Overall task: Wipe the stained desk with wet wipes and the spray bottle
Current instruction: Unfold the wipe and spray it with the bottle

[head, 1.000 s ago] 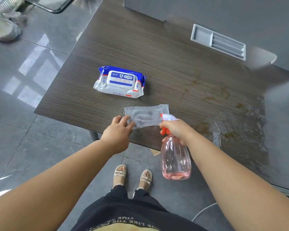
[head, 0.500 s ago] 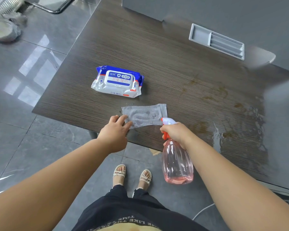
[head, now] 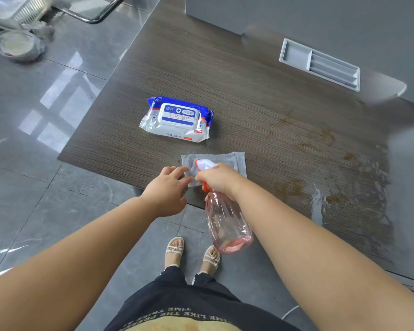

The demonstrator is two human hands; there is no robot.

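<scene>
pink plastic spray bottle has swung over the flat grey wet wipe, centre frame, right hand clamped round it; left hand flat, pinning the wipe to the dark bench. spraying looks next.

Desk layout: pack behind, sheet in front

The wipes pack lies on the desk. Just before it, near the front edge, lies a wipe — the left hand touches its left end, the right hand holds the spray bottle over it, and the stains lie to the right.
</scene>
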